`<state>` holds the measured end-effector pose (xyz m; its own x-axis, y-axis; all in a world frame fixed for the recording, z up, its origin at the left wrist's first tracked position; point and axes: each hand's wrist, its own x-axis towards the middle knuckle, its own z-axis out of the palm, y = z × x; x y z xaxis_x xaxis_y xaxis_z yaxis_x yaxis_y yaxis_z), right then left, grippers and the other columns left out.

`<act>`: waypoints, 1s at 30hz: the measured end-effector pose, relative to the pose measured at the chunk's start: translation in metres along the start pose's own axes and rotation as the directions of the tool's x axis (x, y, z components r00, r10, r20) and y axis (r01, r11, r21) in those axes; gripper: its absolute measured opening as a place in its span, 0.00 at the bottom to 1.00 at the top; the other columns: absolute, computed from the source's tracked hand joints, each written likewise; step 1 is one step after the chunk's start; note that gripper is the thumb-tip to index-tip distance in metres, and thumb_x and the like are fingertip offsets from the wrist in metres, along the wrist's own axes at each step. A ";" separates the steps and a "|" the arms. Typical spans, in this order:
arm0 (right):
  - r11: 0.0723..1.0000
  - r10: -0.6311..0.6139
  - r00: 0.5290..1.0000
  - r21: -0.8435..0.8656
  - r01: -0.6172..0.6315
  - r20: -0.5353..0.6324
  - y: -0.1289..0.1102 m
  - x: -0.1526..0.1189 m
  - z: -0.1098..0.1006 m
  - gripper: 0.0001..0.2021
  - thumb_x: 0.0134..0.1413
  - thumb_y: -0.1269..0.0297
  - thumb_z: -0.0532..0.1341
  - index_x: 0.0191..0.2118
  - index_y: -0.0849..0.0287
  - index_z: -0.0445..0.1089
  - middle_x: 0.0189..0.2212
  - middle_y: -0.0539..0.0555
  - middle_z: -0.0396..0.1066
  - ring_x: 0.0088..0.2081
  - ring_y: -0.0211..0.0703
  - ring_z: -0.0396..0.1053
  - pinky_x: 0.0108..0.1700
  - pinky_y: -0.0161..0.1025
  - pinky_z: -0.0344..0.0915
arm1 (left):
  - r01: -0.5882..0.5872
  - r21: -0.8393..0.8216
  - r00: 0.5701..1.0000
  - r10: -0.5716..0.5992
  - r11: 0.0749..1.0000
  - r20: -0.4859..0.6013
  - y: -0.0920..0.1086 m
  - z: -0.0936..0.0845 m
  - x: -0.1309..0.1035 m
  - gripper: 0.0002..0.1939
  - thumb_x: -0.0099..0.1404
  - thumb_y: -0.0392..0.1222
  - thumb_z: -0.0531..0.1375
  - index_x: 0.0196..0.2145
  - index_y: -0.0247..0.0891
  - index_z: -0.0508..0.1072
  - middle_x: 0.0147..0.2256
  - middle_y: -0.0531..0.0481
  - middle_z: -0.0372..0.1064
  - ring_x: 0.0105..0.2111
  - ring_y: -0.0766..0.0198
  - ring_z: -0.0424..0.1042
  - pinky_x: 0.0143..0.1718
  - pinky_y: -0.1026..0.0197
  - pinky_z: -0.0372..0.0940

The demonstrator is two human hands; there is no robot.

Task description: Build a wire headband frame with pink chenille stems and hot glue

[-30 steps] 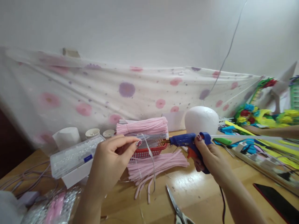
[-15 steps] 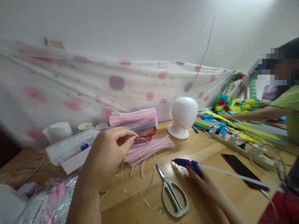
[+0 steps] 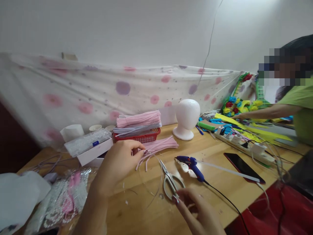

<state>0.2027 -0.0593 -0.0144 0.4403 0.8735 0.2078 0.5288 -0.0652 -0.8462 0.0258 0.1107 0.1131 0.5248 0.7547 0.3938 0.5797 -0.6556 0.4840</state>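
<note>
My left hand (image 3: 122, 160) is closed in a pinch, left of the scissors. From its fingertips a thin, clear-looking wire (image 3: 160, 179) curves down over the wooden table. My right hand (image 3: 193, 209) reaches in from the lower right, with thumb and forefinger closed on the handle of the scissors (image 3: 168, 178). The scissors lie on the table with their blades pointing away from me. Just right of them rests a blue hot glue gun (image 3: 193, 164) with a long glue stick in its back. Behind my left fingertips lies a bundle of pink fuzzy stems (image 3: 163, 145).
A red basket (image 3: 146, 137) carries more bundled stems. Behind stands a white foam head (image 3: 187, 117). At right are a phone (image 3: 242, 166) and a power strip (image 3: 244, 148) with cords. Bagged beads (image 3: 66, 199) lie at left. A co-worker's arm (image 3: 266, 112) reaches over coloured strips.
My right hand has let go of the glue gun, which now rests on the table, and has come to the scissors' handle. My left hand keeps its pinch on the wire.
</note>
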 end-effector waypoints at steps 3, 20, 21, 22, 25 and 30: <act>0.964 -0.267 0.935 -0.066 0.258 -0.233 -0.024 0.014 0.013 0.12 0.61 0.53 0.61 0.45 0.53 0.73 0.40 0.56 0.74 0.39 0.48 0.72 0.41 0.43 0.70 | -0.024 0.041 0.998 0.021 0.999 0.059 0.010 0.004 -0.014 0.12 0.62 0.35 0.57 0.32 0.44 0.81 0.33 0.51 0.81 0.33 0.57 0.78 0.33 0.60 0.65; 0.760 -0.624 0.780 -0.273 0.590 -0.050 -0.032 0.060 0.026 0.04 0.55 0.67 0.68 0.32 0.48 0.80 0.43 0.49 0.79 0.52 0.57 0.63 0.51 0.55 0.60 | -0.113 0.110 0.965 0.083 0.987 0.250 0.015 0.024 -0.036 0.13 0.61 0.31 0.55 0.30 0.40 0.79 0.33 0.50 0.79 0.34 0.59 0.74 0.33 0.60 0.57; 0.770 -0.613 0.789 -0.254 0.585 -0.041 -0.030 0.060 0.025 0.04 0.54 0.67 0.69 0.32 0.48 0.80 0.43 0.49 0.79 0.52 0.58 0.63 0.51 0.55 0.60 | -0.117 0.092 0.961 0.090 0.989 0.261 0.015 0.024 -0.036 0.12 0.60 0.31 0.55 0.29 0.40 0.79 0.32 0.51 0.78 0.33 0.60 0.74 0.32 0.60 0.57; 0.779 -0.603 0.797 -0.238 0.580 -0.031 -0.029 0.061 0.025 0.04 0.54 0.67 0.69 0.31 0.48 0.80 0.43 0.49 0.80 0.52 0.58 0.64 0.50 0.55 0.61 | -0.121 0.082 0.958 0.095 0.989 0.271 0.014 0.024 -0.035 0.12 0.60 0.31 0.55 0.28 0.39 0.78 0.31 0.51 0.78 0.32 0.60 0.73 0.31 0.61 0.56; 0.794 -0.584 0.812 -0.214 0.569 -0.007 -0.025 0.063 0.023 0.04 0.53 0.67 0.70 0.31 0.48 0.81 0.41 0.49 0.80 0.51 0.58 0.64 0.50 0.55 0.61 | -0.134 0.072 0.952 0.108 0.988 0.288 0.011 0.025 -0.034 0.12 0.60 0.31 0.56 0.26 0.39 0.77 0.29 0.51 0.77 0.30 0.61 0.72 0.30 0.61 0.54; 0.830 -0.545 0.839 -0.140 0.540 0.001 -0.023 0.062 0.024 0.05 0.54 0.68 0.69 0.32 0.50 0.81 0.38 0.50 0.80 0.46 0.53 0.67 0.48 0.50 0.63 | -0.149 -0.004 0.941 0.143 0.989 0.308 0.005 0.026 -0.030 0.12 0.60 0.30 0.56 0.27 0.39 0.78 0.31 0.52 0.77 0.33 0.62 0.73 0.33 0.62 0.57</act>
<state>0.2002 0.0082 0.0065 0.0804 0.7684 0.6348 0.7781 0.3496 -0.5218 0.0293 0.0836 0.0834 0.7683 0.6084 0.1992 0.4924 -0.7605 0.4233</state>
